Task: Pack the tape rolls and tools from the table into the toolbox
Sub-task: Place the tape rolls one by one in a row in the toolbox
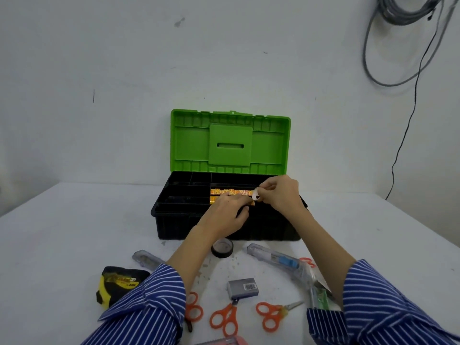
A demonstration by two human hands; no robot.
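Over the open toolbox (pixel 224 220) our right hand (pixel 281 192) pinched a small white tape roll (pixel 256 195), our left hand (pixel 226 212) seemingly gripped orange rolls (pixel 230 192)

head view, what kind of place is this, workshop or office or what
Probably a plain workroom or recording setup, not a fitted workshop: a bare white table against a scuffed white wall, loose grey cables hanging in the corner, and a green-lidded toolbox being packed.
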